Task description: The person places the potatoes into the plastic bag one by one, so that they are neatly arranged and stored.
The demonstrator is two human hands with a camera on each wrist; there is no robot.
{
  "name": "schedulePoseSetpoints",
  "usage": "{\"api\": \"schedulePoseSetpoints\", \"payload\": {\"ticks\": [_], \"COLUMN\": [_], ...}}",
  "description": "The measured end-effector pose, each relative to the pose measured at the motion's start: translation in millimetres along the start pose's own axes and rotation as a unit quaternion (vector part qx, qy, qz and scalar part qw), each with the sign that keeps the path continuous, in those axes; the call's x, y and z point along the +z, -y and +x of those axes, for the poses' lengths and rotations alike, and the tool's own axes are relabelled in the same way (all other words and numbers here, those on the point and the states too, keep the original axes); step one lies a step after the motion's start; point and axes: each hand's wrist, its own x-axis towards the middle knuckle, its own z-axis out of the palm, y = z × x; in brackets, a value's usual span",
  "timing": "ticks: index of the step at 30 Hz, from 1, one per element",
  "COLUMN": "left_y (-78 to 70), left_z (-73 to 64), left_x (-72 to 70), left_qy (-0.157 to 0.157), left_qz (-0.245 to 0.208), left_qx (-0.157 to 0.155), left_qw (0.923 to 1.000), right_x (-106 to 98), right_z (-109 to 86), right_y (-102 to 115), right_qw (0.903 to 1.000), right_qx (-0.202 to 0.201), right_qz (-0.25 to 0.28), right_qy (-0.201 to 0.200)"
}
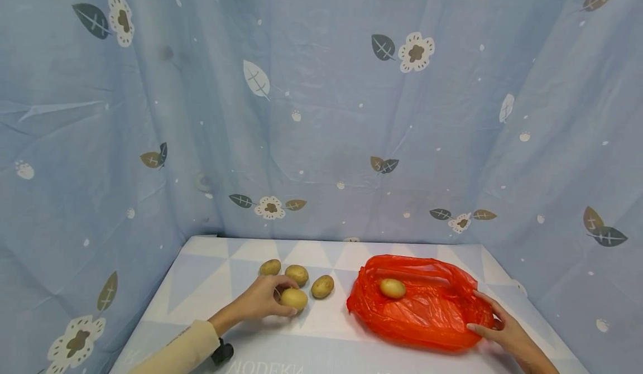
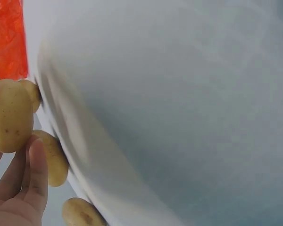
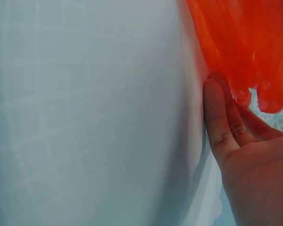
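Between thumb and fingers, my left hand (image 1: pixel 263 297) pinches a yellow-brown potato (image 1: pixel 294 299). The left wrist view shows the same potato (image 2: pixel 11 115) above the fingertips. Just beyond that hand lie three more potatoes: one at the left (image 1: pixel 270 267), one in the middle (image 1: pixel 297 274) and one at the right (image 1: pixel 322 287). A red plastic bag (image 1: pixel 427 335) is spread wide, with one potato (image 1: pixel 392 288) inside near its left end. At the bag's right end, my right hand (image 1: pixel 507 329) holds the edge. Its fingers lie against the crumpled red film (image 3: pixel 240 42) in the right wrist view.
The table (image 1: pixel 321 343) has a white and pale blue triangle pattern. Blue printed curtains (image 1: pixel 321 139) stand behind it and along both sides. A small black object (image 1: pixel 222 353) shows beside the left forearm.
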Motion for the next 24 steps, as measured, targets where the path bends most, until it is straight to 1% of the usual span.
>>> {"api": "schedulePoseSetpoints", "payload": {"ticks": [2, 6, 12, 13, 15, 20, 24], "left_y": [-2.2, -7.6, -19.9, -22.1, -26.6, -37.3, -45.1], "left_z": [0.9, 4.1, 13.1, 14.8, 18.3, 28.3, 36.3], "left_x": [-1.0, -2.7, -1.0, -0.4, 1.0, 4.3, 7.5], "left_qy": [-0.004, -0.015, -0.021, -0.022, -0.022, -0.019, -0.020], "left_qz": [-0.005, -0.012, -0.037, -0.037, -0.035, -0.030, -0.017], "left_qx": [-0.009, -0.014, 0.004, 0.009, 0.011, -0.004, 0.002], "left_qw": [0.9999, 0.9997, 0.9991, 0.9990, 0.9991, 0.9994, 0.9997], "right_x": [0, -1, -1, -1, -1, 0, -1], "right_z": [-0.1, 0.1, 2.2, 2.6, 3.4, 4.0, 4.1], "right_y": [0, 0, -1, -1, -1, -4, -5], "right_qw": [1.0000, 0.9999, 0.9999, 0.9999, 0.9999, 0.9999, 0.9999], "right_qx": [0.000, -0.001, 0.003, 0.004, 0.006, 0.006, 0.005], "right_qz": [0.003, 0.010, 0.010, 0.011, 0.008, 0.005, 0.004], "right_qy": [0.003, 0.009, 0.010, 0.011, 0.010, 0.009, 0.010]}}
